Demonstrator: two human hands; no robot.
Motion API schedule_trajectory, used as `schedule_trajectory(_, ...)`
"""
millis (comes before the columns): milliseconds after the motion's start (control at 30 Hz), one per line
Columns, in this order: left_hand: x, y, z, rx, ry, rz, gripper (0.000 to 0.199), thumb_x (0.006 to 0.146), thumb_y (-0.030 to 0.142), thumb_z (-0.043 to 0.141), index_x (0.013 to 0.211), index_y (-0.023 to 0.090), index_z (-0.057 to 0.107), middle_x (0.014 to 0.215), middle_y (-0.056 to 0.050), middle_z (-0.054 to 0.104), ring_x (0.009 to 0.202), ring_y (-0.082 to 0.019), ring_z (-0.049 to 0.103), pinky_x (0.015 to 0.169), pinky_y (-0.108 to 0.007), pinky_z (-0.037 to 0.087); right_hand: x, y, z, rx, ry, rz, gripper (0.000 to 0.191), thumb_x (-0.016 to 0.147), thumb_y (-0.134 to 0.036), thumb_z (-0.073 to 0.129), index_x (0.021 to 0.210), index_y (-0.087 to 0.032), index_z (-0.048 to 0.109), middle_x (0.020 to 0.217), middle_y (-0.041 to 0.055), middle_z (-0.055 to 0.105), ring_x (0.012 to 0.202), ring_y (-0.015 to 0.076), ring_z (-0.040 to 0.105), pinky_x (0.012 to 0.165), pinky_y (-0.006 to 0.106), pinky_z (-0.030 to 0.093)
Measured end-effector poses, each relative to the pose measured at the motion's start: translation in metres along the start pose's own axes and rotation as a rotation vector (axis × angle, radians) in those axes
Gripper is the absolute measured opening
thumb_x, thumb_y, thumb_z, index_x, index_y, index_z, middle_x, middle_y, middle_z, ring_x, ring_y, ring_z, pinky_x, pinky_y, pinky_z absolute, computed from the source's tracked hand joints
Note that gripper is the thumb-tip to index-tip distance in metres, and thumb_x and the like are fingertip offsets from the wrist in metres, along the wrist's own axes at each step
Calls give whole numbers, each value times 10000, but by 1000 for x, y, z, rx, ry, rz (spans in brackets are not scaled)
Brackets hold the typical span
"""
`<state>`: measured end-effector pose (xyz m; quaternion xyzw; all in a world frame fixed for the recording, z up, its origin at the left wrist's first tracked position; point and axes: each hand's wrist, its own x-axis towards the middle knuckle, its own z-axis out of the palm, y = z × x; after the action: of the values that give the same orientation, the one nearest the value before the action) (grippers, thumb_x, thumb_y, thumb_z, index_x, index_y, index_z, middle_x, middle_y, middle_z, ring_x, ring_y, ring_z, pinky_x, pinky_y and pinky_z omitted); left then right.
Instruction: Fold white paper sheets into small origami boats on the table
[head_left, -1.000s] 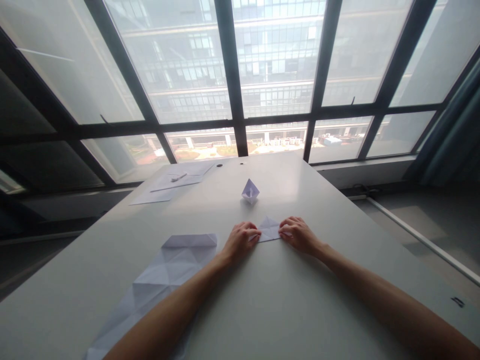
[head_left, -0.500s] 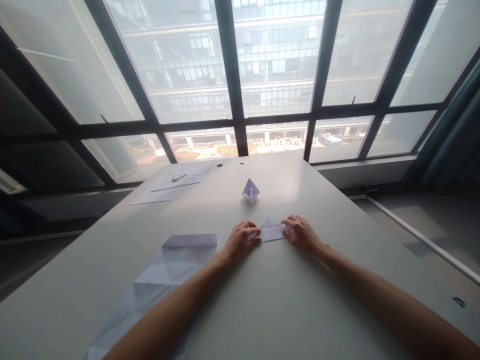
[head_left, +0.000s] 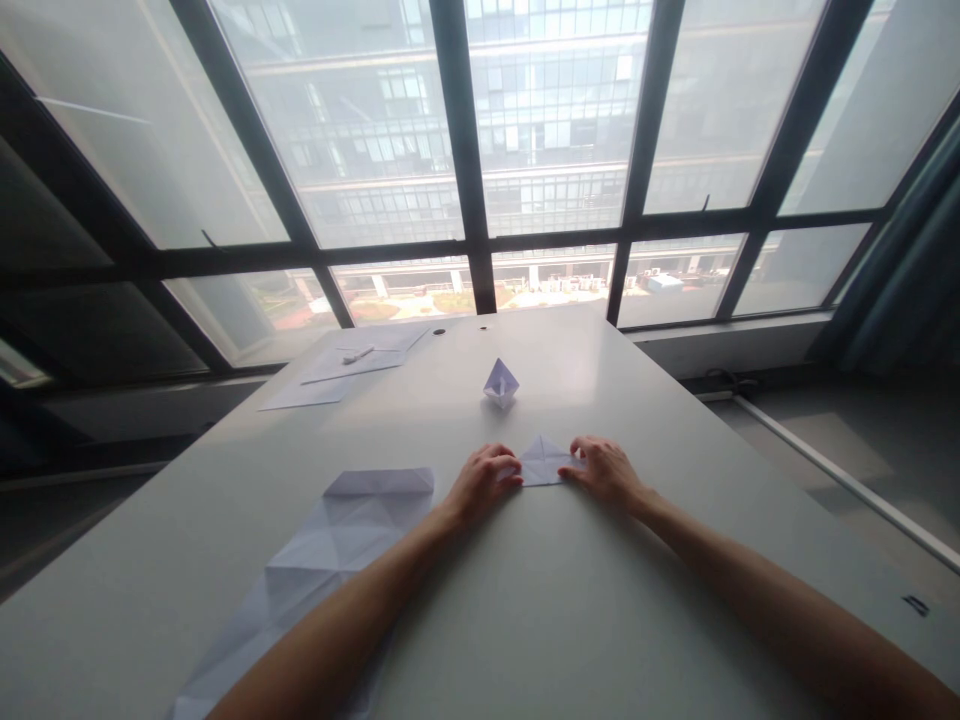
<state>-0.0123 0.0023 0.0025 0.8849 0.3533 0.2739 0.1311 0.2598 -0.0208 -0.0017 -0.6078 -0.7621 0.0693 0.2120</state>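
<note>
A small folded white paper (head_left: 543, 464) with a pointed top lies on the white table (head_left: 600, 590). My left hand (head_left: 486, 480) grips its left end, fingers closed on it. At the right end, my right hand (head_left: 606, 472) has its thumb near the lower edge and its curled fingers on the paper's corner. Just beyond them stands a folded paper boat (head_left: 500, 384). A large creased sheet (head_left: 330, 540) lies at the left, partly hidden under my left forearm.
Flat white sheets (head_left: 322, 388) lie at the table's far left, with a small white object (head_left: 358, 354) on top. Two holes are near the far edge. Windows (head_left: 555, 120) rise behind the table, and a curtain (head_left: 892, 270) hangs at the right.
My right hand has shifted slightly, its thumb now lower and apart from the fingertips at the paper's right end. The folded paper has turned a little.
</note>
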Motion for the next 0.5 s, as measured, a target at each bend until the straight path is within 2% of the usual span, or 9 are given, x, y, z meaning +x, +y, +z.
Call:
schedule_trajectory(167,0,1,-1,-5,-4,-2,92,897,297,687,932,227,736,999,-66,691,943,-213,628,862,-331,502,1,-3,1,33,-22,64,358,812,-512,732,981,-202,672,947,80,730,916,255,661,801,327,416)
schedule_trajectory(333,0,1,-2,-10,-9,-3,94,893,295,689,934,226,739,1000,-69,691,940,-214,629,860,-332,506,-3,-8,4,-21,19,72,286,838,-458,723,913,-191,655,948,96,695,904,254,641,762,320,426)
schedule_trajectory(500,1,0,-2,-20,-6,-6,108,887,293,693,958,233,747,1017,-74,694,945,-223,630,863,-347,515,-7,-12,4,-103,3,87,306,879,-468,682,971,-180,635,1006,130,673,877,259,646,733,326,430)
